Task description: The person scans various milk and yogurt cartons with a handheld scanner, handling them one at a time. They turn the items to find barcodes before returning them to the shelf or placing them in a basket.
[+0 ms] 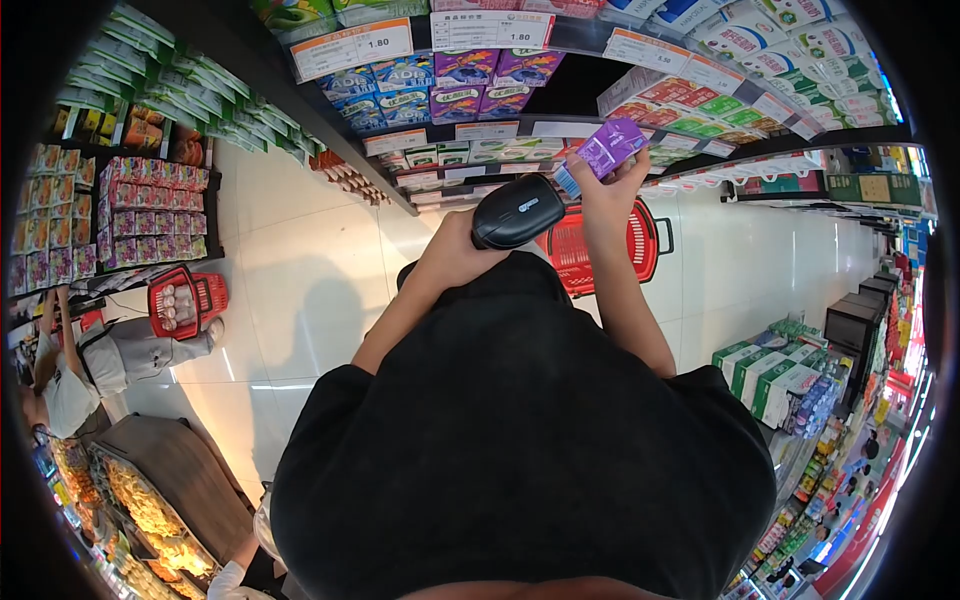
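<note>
My left hand (pixel 458 252) is closed around the handle of a black barcode scanner (pixel 520 212), whose rounded head points up and to the right. My right hand (pixel 613 195) grips a purple drink carton (pixel 612 146) between thumb and fingers. The carton is tilted, and its striped barcode end lies close to the scanner's head with a small gap. Beneath my right forearm, a red shopping basket (pixel 640 245) stands on the floor, partly hidden by my arm and body. Purple cartons (pixel 465 68) of similar look sit on the shelf ahead.
Shelves with price labels (pixel 490 30) and stacked milk cartons (pixel 745 45) run ahead of me. At left, a person holds a red basket (pixel 165 305) beside a display of pink packs (pixel 150 195). Green-and-white boxes (pixel 765 380) are stacked at right. Dark produce bins (pixel 165 470) stand lower left.
</note>
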Tool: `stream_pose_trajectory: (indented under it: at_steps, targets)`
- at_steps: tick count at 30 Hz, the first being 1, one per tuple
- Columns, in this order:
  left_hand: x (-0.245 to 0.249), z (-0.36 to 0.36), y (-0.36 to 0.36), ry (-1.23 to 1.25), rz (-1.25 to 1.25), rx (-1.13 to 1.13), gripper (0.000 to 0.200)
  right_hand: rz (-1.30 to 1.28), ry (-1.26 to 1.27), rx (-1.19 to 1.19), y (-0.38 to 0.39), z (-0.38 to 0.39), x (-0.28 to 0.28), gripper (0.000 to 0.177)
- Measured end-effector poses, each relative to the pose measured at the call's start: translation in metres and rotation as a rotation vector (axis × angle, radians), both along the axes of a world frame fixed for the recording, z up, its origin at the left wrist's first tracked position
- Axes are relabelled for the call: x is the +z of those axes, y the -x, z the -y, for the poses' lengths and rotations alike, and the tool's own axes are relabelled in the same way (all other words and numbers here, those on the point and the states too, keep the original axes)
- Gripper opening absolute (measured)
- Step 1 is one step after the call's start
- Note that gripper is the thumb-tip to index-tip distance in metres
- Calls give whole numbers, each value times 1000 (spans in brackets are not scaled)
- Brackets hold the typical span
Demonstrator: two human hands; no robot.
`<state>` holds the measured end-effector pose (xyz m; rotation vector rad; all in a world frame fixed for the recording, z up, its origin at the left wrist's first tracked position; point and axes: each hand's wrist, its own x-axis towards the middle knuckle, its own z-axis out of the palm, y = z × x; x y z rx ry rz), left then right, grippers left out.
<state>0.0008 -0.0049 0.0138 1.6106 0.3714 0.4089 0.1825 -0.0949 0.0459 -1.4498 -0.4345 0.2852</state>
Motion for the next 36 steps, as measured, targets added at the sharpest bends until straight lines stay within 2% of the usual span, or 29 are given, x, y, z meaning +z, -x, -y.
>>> stream_pose_trajectory:
  at_steps: [36]
  targets:
    - [-6,-8,-1,2,20,-5,36,-38,19,-18,-10,-7,-20,86]
